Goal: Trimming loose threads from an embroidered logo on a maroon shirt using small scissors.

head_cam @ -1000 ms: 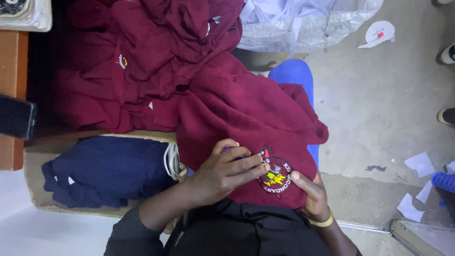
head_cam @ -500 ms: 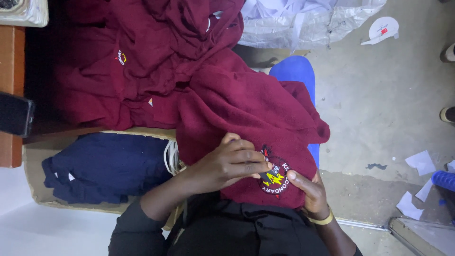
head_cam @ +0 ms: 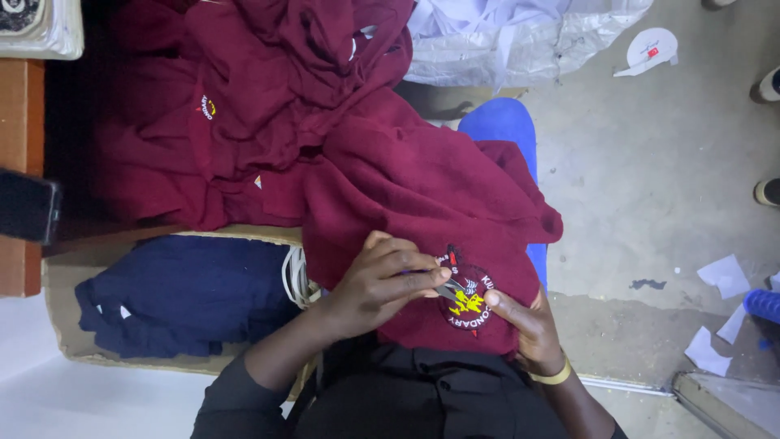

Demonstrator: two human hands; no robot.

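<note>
A maroon sweater (head_cam: 422,187) lies over my lap, its round embroidered badge (head_cam: 470,299) facing up. My left hand (head_cam: 382,280) rests on the sweater just left of the badge, fingers closed around a small metal tool that looks like thread snips (head_cam: 445,291), its tip at the badge's edge. My right hand (head_cam: 524,325), with a yellow band at the wrist, pinches the sweater's cloth at the badge's lower right, thumb on the badge.
A heap of more maroon sweaters (head_cam: 244,106) lies ahead. A cardboard box (head_cam: 61,325) at the left holds navy garments (head_cam: 179,297). A blue stool (head_cam: 504,130), a clear plastic bag (head_cam: 520,41) and paper scraps (head_cam: 723,276) are on the concrete floor. Someone's shoes (head_cam: 768,191) show at right.
My left hand's fingers have curled tighter and shifted slightly toward the badge. My right hand keeps its pinch on the cloth.
</note>
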